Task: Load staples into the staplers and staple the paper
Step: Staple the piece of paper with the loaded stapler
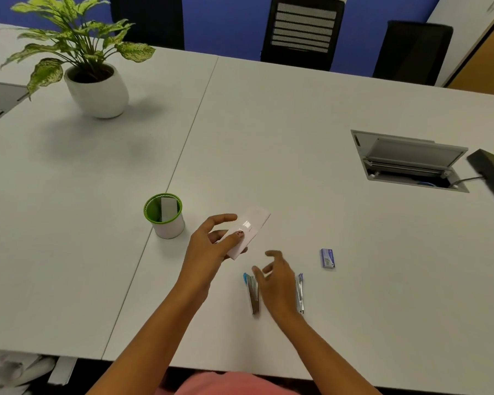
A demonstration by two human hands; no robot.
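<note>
The white surface (pixel 297 124) is carrying everything here, with a potted plant (pixel 92 67) standing far off to the left and a green-rimmed cup (pixel 166 216) sitting near the left hand (pixel 208 246). That hand is pinching a small folded paper (pixel 248 229) between thumb and fingers, holding it just above the surface. The paper is looking pale, glossy and thin, catching a glare near the thumb. The right hand (pixel 277 280) is hovering open and empty, fingers spread, between two small staplers: the blue-tipped stapler (pixel 252 293) on its left and the silver stapler (pixel 299 293) on its right, both lying flat and narrow. A staple box (pixel 327 258), blue and tiny, is resting well apart to the right.

Judging from this, the staplers are probably not yet loaded. The risk is that the spread right hand is reaching between two slim, light tools and may knock one aside; the thin paper, gripped at one end only, could also sag or slip.
</note>
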